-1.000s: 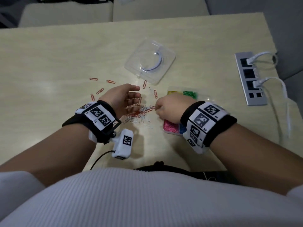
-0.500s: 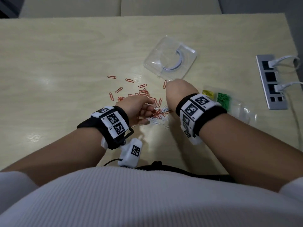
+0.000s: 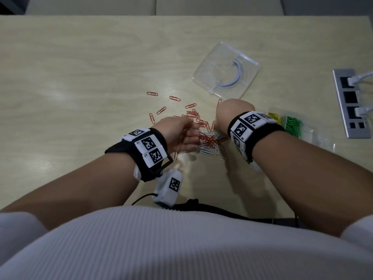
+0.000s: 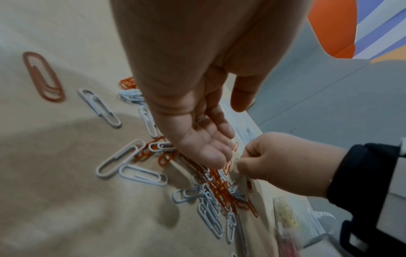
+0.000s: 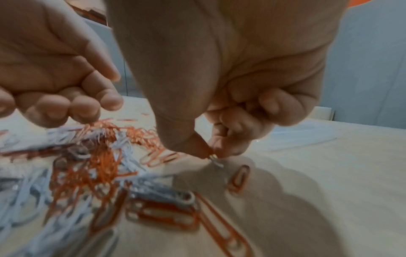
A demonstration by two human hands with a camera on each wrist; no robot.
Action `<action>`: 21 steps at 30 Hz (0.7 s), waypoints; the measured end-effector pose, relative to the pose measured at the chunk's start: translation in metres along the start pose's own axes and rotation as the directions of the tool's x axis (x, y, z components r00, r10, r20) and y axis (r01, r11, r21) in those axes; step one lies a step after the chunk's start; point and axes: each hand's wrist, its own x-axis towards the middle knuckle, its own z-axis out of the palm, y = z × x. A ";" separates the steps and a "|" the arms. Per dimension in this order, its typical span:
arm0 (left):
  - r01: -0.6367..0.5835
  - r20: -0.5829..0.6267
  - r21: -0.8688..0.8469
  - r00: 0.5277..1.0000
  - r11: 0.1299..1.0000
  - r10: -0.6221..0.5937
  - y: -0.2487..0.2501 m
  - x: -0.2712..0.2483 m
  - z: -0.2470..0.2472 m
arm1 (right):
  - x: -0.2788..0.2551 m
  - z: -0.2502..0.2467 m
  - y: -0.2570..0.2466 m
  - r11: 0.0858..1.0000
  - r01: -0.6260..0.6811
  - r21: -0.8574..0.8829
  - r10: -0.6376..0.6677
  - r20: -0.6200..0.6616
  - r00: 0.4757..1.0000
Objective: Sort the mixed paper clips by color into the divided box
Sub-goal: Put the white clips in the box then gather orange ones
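White clip now pinched in the right hand, which has left the divided box at right of frame for the centre pile; left hand hangs loosely curled, holding nothing. Another sorting cycle begins.

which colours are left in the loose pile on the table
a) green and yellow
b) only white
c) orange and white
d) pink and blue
c: the loose pile between the hands mixes orange and white clips, while the green clips and yellow clips sit apart by the right wrist.
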 end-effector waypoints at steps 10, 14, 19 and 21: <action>0.036 0.022 -0.092 0.999 0.995 -0.034 -0.003 0.004 0.002 | -0.049 -0.016 -0.005 0.926 0.350 0.144 -0.326 -0.164 0.931; 0.058 0.008 -0.029 0.998 0.998 -0.058 -0.007 0.004 -0.002 | -0.039 0.008 0.012 0.956 0.282 -0.084 -0.289 -0.088 0.953; 0.066 0.017 -0.026 0.998 0.997 -0.066 -0.008 0.003 -0.003 | -0.038 0.020 0.013 0.953 0.272 -0.134 -0.288 -0.118 0.950; 0.064 0.017 -0.027 0.998 0.998 -0.064 -0.008 0.000 -0.002 | -0.038 0.019 0.015 0.961 0.263 -0.083 -0.273 -0.140 0.952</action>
